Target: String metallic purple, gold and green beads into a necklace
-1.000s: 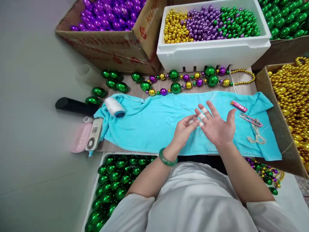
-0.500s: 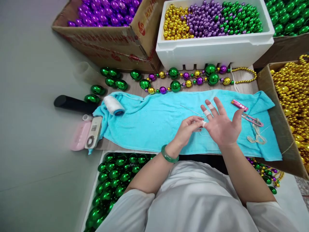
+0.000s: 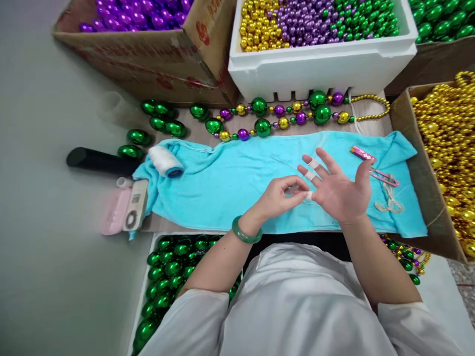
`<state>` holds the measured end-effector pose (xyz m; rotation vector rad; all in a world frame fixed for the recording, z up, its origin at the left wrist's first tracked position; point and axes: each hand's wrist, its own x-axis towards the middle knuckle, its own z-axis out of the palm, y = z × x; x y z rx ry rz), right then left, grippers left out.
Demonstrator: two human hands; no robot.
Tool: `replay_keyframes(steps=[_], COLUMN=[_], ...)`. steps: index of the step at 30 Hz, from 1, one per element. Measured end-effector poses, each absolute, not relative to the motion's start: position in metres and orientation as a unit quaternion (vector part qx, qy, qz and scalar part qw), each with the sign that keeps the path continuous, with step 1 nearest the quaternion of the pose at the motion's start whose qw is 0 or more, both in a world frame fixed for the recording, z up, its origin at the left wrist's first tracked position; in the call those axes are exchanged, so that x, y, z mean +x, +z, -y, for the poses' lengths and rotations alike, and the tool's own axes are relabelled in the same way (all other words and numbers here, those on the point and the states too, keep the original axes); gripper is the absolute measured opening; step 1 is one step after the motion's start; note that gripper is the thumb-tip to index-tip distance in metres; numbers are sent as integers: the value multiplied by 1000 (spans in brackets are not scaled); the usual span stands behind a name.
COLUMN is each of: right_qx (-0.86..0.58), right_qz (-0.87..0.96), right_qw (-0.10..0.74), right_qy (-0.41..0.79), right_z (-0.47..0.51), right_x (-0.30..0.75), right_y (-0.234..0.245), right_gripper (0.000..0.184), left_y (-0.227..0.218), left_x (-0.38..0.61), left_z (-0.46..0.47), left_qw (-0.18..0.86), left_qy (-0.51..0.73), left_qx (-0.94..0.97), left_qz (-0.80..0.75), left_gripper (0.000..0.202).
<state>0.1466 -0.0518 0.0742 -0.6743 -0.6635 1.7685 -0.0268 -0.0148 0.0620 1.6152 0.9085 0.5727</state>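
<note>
My right hand point(image 3: 341, 190) is held palm up over the turquoise towel point(image 3: 215, 183), fingers spread, with white tape wound round several of them. My left hand point(image 3: 282, 198), a green bangle point(image 3: 246, 231) on its wrist, pinches with thumb and forefinger at the white finger tape point(image 3: 309, 195) around the right little finger. Beneath and behind the hands a thin needle point(image 3: 282, 161) lies on the towel. Close to my right thumb are a pink packet point(image 3: 359, 153), pink thread snips point(image 3: 386, 177) and a tangle of pale cord point(image 3: 389, 200).
A strand of large beads point(image 3: 262, 127) lies behind the towel. A thread spool point(image 3: 166, 161) rests on its left end, near loose green beads point(image 3: 174, 128). Around stand a white foam box point(image 3: 319, 69), a cardboard box point(image 3: 148, 59) of purple beads and a box of gold beads point(image 3: 445, 148).
The view has shifted slightly, so the surroundings sit further left and higher. My left forefinger now arches more above the thumb at the little finger's tape. My right hand stays spread.
</note>
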Motion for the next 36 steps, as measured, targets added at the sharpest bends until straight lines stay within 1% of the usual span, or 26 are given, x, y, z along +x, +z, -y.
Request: replay_keyframes(steps=[2,4,5,6,7,8,10,11,14,17,20,24,27,29,32,34,36], right_qx=[-313,-416,-478,-529,-556,-556,-498,-466,-440,-436,-414,-419,-427,-427,-425,-436,-449], right_qz=[292,337,363,382,391,391,358,328,225,167,168,162,142,127,119,135,167], right_qw=[515,481,467,459,460,468,497,514,556,568,566,581,588,582,585,595,593], right_qy=[742,694,649,603,571,565,614,642,669,678,693,679,672,681,680,662,648], right_z=[55,60,63,66,69,73,79,83,92,99,98,86,76,71,65,62,60], right_x=[146,147,148,148,146,144,135,128,108,97,96,101,102,99,99,103,112], right_y=[67,58,54,50,46,42,35,31,20,14,14,23,28,29,28,28,28], right_gripper=[74,58,49,42,39,39,46,45,22,22,20,24,24,21,21,27,38], left_y=[60,60,61,63,67,70,76,77,72,64,65,72,72,72,72,73,73], left_x=[-33,-40,-43,-45,-46,-44,-36,-30,-14,-11,-18,-23,-22,-22,-24,-27,-31], left_z=[13,10,9,9,11,14,26,34,55,62,56,48,48,49,46,43,38], left_qw=[522,491,500,533,585,647,755,787,819,821,812,815,824,831,840,838,825], left_qy=[232,246,268,299,332,361,392,400,412,413,415,416,409,404,404,405,405], left_qx=[719,720,698,659,603,536,400,346,248,200,212,218,203,197,187,192,214], left_qz=[-396,-424,-437,-439,-428,-404,-340,-318,-314,-339,-351,-340,-336,-327,-309,-312,-330], left_gripper=[9,11,10,10,13,20,32,34,36,44,58,71,73,71,69,71,73])
